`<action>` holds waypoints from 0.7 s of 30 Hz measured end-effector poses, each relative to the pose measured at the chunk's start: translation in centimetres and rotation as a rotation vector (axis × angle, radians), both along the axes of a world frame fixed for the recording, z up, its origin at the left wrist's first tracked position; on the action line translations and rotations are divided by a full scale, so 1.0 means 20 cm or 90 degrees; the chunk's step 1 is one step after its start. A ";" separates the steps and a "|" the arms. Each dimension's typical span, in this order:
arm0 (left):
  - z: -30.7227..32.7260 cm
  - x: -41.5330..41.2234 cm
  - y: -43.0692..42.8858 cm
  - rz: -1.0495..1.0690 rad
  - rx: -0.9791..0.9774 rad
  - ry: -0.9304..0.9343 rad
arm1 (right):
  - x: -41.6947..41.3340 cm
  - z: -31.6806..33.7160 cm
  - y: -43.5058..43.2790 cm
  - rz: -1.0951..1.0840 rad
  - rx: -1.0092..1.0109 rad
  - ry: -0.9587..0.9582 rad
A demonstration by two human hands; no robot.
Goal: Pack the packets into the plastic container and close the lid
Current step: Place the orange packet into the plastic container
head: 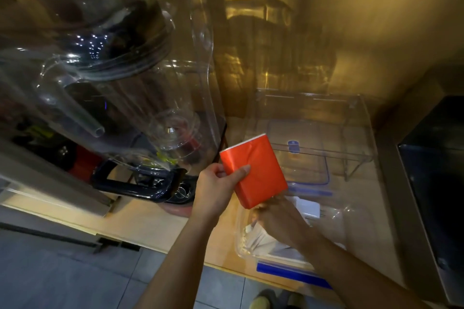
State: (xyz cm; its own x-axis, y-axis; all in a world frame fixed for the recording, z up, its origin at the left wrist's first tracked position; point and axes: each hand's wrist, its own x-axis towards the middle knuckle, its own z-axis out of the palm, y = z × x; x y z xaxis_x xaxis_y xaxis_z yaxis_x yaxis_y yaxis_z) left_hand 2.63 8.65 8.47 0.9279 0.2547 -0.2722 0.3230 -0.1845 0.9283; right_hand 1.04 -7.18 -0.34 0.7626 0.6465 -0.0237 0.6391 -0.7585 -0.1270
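My left hand (pixel 218 185) grips an orange packet (pixel 253 172) by its left edge and holds it tilted above the counter. Below it stands a clear plastic container (pixel 336 223) with blue clips, open at the top. My right hand (pixel 281 221) reaches down into that container, onto white packets (pixel 266 238); whether its fingers grip one is hidden by the orange packet. A white block (pixel 310 209) lies in the container too. The clear lid (pixel 301 155) with blue latches lies behind the container, partly under a clear rack.
A large clear blender cover and jug (pixel 120 63) stand at the left on a dark base (pixel 140 183). A clear acrylic rack (pixel 356 133) sits at the back right, and a dark appliance (pixel 437 195) fills the right edge. The counter's front edge (pixel 175 251) runs diagonally above a tiled floor.
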 end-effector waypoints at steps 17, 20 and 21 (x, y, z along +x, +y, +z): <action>-0.05 0.03 -0.07 -0.016 -0.028 -0.002 | -0.02 -0.09 -0.17 -0.005 -0.092 0.138; -0.05 0.01 -0.06 -0.017 -0.038 0.006 | 0.00 -0.12 -0.12 0.040 -0.172 0.109; -0.05 0.00 -0.05 -0.015 -0.040 0.007 | -0.01 -0.12 -0.12 0.044 -0.189 0.110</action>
State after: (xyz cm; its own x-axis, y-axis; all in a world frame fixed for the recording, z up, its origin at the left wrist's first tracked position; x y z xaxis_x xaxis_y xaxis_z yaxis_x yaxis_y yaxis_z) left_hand 2.61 7.68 7.38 0.9302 0.2142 -0.2980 0.3300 -0.1330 0.9346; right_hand 0.93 -9.50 -2.72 0.6850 0.6424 -0.3436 0.6792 -0.7338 -0.0179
